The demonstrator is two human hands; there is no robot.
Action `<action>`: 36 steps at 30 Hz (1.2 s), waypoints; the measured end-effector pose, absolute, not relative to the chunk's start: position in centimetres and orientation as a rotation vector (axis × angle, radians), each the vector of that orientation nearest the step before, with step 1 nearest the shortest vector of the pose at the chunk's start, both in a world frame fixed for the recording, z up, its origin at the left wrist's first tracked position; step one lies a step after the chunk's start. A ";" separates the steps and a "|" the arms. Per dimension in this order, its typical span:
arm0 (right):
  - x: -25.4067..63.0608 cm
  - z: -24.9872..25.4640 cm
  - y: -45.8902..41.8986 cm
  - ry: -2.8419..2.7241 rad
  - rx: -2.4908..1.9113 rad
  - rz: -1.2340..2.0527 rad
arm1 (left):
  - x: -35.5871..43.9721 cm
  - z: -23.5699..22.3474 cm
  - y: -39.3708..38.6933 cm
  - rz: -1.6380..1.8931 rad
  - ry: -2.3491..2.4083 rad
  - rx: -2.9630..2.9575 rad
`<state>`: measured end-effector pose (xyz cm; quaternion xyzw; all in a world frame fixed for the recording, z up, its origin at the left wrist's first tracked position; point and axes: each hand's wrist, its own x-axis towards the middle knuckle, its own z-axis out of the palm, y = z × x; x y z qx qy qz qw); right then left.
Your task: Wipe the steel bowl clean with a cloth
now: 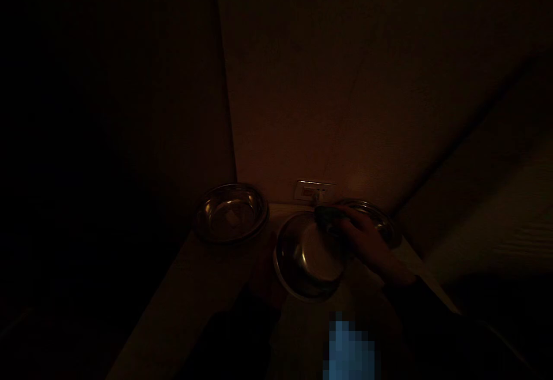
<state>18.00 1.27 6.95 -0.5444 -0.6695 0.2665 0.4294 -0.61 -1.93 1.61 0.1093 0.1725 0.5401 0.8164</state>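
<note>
The picture is very dark. A shiny metal bowl (298,273) is held tilted over the tabletop, with my left hand (264,273) closed at its left rim; the fingers there are mostly lost in shadow. My right hand (369,244) is bent over the bowl's upper right side. Under its fingers is a dark, bunched piece, apparently a cloth (329,219), pressed against the metal. To the left lies another round metal bowl (231,216), apparently stacked on a second one. Partly behind my right hand is a further metal dish (386,224).
A narrow, light table (173,305) runs away from me to a wall (294,92). Low on that wall is a socket plate (303,190) with something plugged in. Another wall or panel (488,196) slants along the right. A pixelated blue patch covers part of the near bottom.
</note>
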 end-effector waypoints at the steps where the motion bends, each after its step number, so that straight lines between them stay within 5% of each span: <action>1: 18.2 6.8 0.9 -1.649 -1.363 0.659 | -0.9 1.4 -1.8 1.177 0.387 0.217; 13: 18.2 7.6 -1.2 -1.772 -1.255 0.496 | -1.3 1.1 -1.4 1.206 0.585 0.186; 22: 16.5 6.8 -5.1 -2.315 -0.722 -0.129 | -1.7 0.9 -1.1 1.086 0.418 0.201; 36: 16.3 5.4 -6.1 -2.267 -0.982 -0.376 | -1.5 1.0 -1.4 1.175 0.429 0.091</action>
